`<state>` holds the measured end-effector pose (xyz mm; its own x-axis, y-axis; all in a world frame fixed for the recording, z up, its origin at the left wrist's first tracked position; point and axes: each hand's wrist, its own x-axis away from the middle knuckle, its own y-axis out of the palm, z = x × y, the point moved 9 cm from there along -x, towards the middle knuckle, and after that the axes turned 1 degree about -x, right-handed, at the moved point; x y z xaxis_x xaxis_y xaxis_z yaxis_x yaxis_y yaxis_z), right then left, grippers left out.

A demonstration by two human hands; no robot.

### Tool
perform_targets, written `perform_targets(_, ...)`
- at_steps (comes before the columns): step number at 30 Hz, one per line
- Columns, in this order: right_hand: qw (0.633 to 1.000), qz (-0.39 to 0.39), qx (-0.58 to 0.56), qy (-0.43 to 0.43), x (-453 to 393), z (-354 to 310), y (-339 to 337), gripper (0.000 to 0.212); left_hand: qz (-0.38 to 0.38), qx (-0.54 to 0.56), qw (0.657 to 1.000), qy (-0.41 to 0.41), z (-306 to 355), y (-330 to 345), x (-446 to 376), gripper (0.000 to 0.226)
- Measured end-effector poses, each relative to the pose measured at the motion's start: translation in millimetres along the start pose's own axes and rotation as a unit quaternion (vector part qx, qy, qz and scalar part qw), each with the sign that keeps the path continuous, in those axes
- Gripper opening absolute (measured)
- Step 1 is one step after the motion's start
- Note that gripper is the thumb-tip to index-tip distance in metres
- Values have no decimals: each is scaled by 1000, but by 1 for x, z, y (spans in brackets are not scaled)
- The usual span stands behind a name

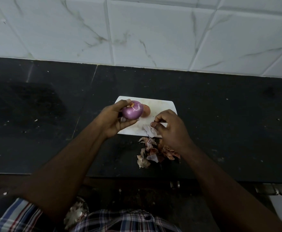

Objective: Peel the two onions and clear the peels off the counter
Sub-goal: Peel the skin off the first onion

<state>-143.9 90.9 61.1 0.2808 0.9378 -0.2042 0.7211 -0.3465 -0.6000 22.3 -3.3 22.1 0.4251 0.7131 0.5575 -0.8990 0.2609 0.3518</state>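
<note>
Onion (pixel 132 110): glossy purple, round, mostly peeled, gripped in left hand (pixel 115 119) above white board (pixel 160 106). Right hand (pixel 168 126) pinches papery peel (pixel 149 130), apparently. Dry peels (pixel 153 152) heaped on black counter (pixel 228 124).

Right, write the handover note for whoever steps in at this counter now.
Left hand holds a mostly peeled purple onion above the white cutting board.
Right hand pinches a strip of peel at the board's near edge.
Second onion, brownish, sits on the board behind the first; it looks unpeeled.
Peel pile lies on the dark counter in front of the board.
Left: finish both onions, then clear all peels.
</note>
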Motion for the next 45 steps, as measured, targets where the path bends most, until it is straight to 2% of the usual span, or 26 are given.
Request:
perform_targets(3, 996, -62, -2, 69, 6, 20, 3, 7, -30, -16, 999, -25, -4, -1, 0, 24)
perform_targets(7, 973, -184, 117, 73, 13, 23, 11, 33, -57, -27, 996, -60, -23, 3, -2, 39)
perform_targets(9, 981, -157, 94, 63, 8, 15, 4, 37, -55, -28, 996, -62, -26, 5, -3, 35)
perform_targets(11, 995, -96, -1, 38, 1, -2, -4, 42, -56, -47, 996, -55, -26, 8, -4, 30)
perform_targets(14, 995, -87, -48, -17, -5, -25, 4, 60, -67, -81, 994, -42, -24, 18, -1, 26)
perform_targets(19, 995, -48, -57, -65, -9, -36, 6, 44, -64, -97, 993, -26, -21, 18, -3, 24)
perform_targets(23, 996, -69, -41, -50, -12, -30, 8, 35, -60, -105, 992, -23, -22, 14, -5, 23)
perform_targets(28, 995, -60, -43, -66, -12, -27, 6, 31, -71, -81, 993, -51, -27, 11, -10, 41)
perform_targets(32, 995, -80, -26, -55, -13, -19, 5, 26, -85, -54, 992, -77, -32, 14, -8, 38)
perform_targets(35, 995, -91, -9, -26, -6, -4, 8, 19, -83, -12, 994, -77, -26, 19, -7, 31)
perform_targets(37, 996, -86, -11, 0, -1, 5, 10, 14, -82, -17, 994, -73, -25, 22, -6, 39)
perform_targets(39, 996, -86, 6, 15, 4, 13, 9, 10, -86, 1, 993, -77, -27, 25, -3, 39)
perform_targets(42, 987, -138, 68, 42, 12, 28, 11, 14, -78, 47, 992, -90, -29, 21, -4, 36)
perform_targets(45, 977, -180, 92, 66, 17, 32, 13, 30, -57, 18, 995, -79, -30, 14, -9, 41)
